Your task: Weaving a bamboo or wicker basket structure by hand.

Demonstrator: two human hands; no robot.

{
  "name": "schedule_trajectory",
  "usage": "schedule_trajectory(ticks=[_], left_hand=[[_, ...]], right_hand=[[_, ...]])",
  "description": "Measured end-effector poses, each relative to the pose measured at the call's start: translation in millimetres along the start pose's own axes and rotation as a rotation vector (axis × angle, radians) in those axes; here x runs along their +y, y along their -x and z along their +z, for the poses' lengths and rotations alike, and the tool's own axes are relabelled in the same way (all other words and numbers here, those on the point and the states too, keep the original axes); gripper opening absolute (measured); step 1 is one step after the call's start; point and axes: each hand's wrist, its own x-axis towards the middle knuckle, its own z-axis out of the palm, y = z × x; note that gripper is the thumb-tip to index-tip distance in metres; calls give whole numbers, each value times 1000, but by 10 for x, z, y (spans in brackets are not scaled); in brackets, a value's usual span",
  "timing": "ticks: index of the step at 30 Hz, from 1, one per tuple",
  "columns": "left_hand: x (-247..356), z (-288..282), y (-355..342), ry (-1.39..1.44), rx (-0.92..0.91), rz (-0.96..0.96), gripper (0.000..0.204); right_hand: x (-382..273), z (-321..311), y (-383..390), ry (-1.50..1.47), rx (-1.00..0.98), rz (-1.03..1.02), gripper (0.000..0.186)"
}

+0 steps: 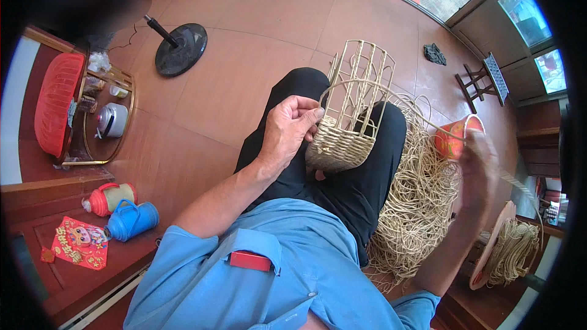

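Beige, open-ribbed woven basket (pixel 343 143), pinched by left hand (pixel 287 127), presumably for steadiness; right of basket, blurred right hand (pixel 480 166), grip indeterminable.

Two hands (pixel 282 134) (pixel 479 168), two flasks (pixel 136 218) (pixel 115 198), one half-woven basket (pixel 341 144), one cord heap (pixel 416 205), one spool (pixel 493 245), one kettle (pixel 114 120), one bucket (pixel 451 139)
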Motion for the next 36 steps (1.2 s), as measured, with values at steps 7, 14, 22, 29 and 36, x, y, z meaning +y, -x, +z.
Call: schedule_trajectory(ticks=[7,14,22,29,36], left_hand=[[-1,24,36,-1,-39,-5,20],[61,52,126,-104,-32,-12,22],[120,47,111,-9,-64,-87,21],[139,26,78,287,-115,-336,23],[97,-11,62,300,-150,-315,21]], right_hand=[[394,1508,353,356,-332,-66,13],[377,2031,228,634,-368,-402,27],[416,2117,19,925,-453,-594,20],[374,2156,16,942,-418,-621,22],[416,2109,26,875,-463,-649,23]])
